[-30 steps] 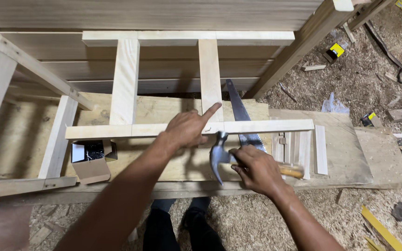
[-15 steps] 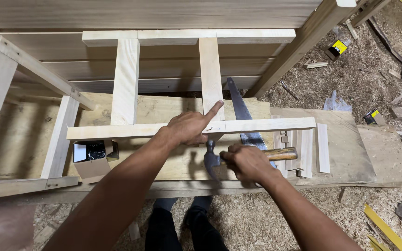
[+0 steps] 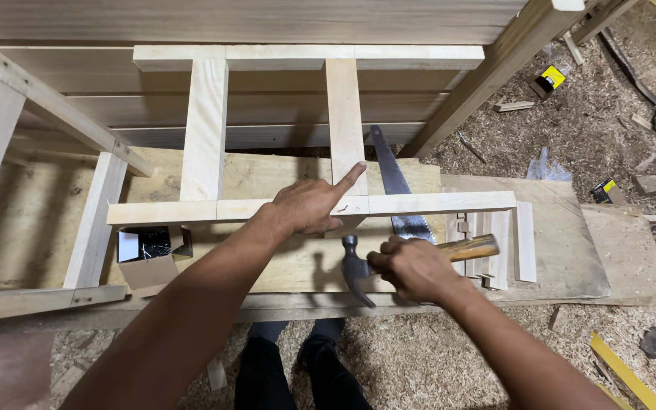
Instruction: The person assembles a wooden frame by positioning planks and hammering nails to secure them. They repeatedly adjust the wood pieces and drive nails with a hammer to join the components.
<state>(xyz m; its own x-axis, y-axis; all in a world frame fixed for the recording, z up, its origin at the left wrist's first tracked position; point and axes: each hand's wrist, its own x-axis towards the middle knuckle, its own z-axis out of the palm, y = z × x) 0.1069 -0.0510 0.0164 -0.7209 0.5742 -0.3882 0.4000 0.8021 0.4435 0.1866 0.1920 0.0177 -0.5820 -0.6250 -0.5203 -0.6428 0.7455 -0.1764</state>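
Observation:
A pale wooden frame (image 3: 206,121) of two long rails and two cross pieces lies on a plank bench (image 3: 563,250). My left hand (image 3: 309,205) rests on the near rail where the right cross piece meets it, index finger stretched along that piece. My right hand (image 3: 411,267) grips a claw hammer (image 3: 357,266) by its wooden handle, close behind the steel head. The head hangs just below the near rail, near my left hand. A handsaw (image 3: 392,178) lies on the bench under the frame.
An open cardboard box (image 3: 149,254) sits under the rail at left. Short wood offcuts (image 3: 499,250) lie at the right of the bench. Another timber frame (image 3: 9,152) stands at left. Sawdust and scraps cover the floor; a tape measure (image 3: 550,79) lies far right.
My right hand has turned the hammer from head-up to lying sideways, then brought it a little lower. My left hand has stayed on the rail.

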